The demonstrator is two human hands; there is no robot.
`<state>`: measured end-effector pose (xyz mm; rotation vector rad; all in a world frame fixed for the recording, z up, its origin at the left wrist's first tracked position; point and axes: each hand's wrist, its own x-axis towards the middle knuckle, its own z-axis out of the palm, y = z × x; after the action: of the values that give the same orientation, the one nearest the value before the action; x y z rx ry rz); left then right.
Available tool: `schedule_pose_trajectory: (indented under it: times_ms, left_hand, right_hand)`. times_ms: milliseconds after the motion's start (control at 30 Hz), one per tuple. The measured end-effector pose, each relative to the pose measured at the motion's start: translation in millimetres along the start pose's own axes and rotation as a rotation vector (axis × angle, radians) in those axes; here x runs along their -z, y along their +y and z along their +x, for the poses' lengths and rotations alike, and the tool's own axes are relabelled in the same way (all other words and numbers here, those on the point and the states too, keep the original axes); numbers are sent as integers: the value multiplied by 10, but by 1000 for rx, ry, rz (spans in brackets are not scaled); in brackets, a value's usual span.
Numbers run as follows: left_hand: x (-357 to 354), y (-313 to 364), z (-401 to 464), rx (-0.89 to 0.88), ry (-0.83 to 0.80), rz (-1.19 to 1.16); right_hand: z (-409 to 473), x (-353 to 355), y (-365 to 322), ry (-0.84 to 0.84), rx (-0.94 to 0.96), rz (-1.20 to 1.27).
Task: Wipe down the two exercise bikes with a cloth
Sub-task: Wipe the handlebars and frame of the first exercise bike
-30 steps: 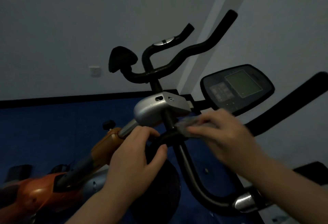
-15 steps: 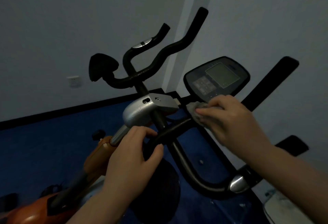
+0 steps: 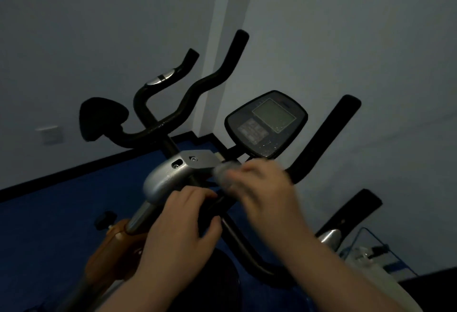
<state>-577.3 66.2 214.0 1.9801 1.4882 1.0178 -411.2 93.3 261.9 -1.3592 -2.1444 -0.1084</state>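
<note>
Dim room, grey walls, blue floor. Left hand point(image 3: 178, 227) at 6 o'clock wraps the black handlebar point(image 3: 237, 240). Right hand point(image 3: 267, 193), blurred, pinches the grey cloth point(image 3: 223, 172) against the silver bracket point(image 3: 173, 175). Console point(image 3: 267, 123) at 1 o'clock; second bike's handlebars point(image 3: 197, 86) at 11.

**Blue floor under the bikes**

The floor point(image 3: 61, 212) is covered in dark blue, edged by a black skirting strip point(image 3: 74, 173) along the grey wall. The exercise bikes point(image 3: 163, 180) stand over it; their feet are out of view. At the lower right, a clear container point(image 3: 371, 252) sits near the wall.
</note>
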Motion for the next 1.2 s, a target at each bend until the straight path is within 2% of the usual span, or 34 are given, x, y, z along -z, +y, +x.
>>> schedule_pose_trajectory:
  times_ms: [67,267,433,567,633,733,833,1000,1067,1133,1200]
  left_hand:
    - [1,-30,-6,1,-6,-3]
    - [-19,-16,-24,27,52,38]
    - [-30,44,-35,87,110,57]
    - [-57,47,-51,132,143,100]
    - [-63,56,-51,145,145,114]
    - [-58,80,-49,145,138,151]
    - [-56,72,-52,156,147,99]
    - [-46,-7,-54,116,102,33]
    - [-18,-24,-58,95,74,-30]
    - [-29,-62,-55,92,61,-111]
    - [-48,-100,-48,131,73,-223]
  right_hand:
    - [-94,-21,5,-71,68,-43]
    - [17,431,555,22,-101,-184]
    - [-20,115,243,202,-386,-25]
    - [-226,7,-19,143,-358,281]
    - [-111,139,145,175,-348,289]
    - [31,233,299,225,-421,169]
    - [-90,-10,58,194,-412,99]
    - [-202,-127,-208,-32,-317,333]
    - [-93,0,-104,42,-308,282]
    - [-5,77,31,167,-376,162]
    - [-42,-8,-40,200,-462,99]
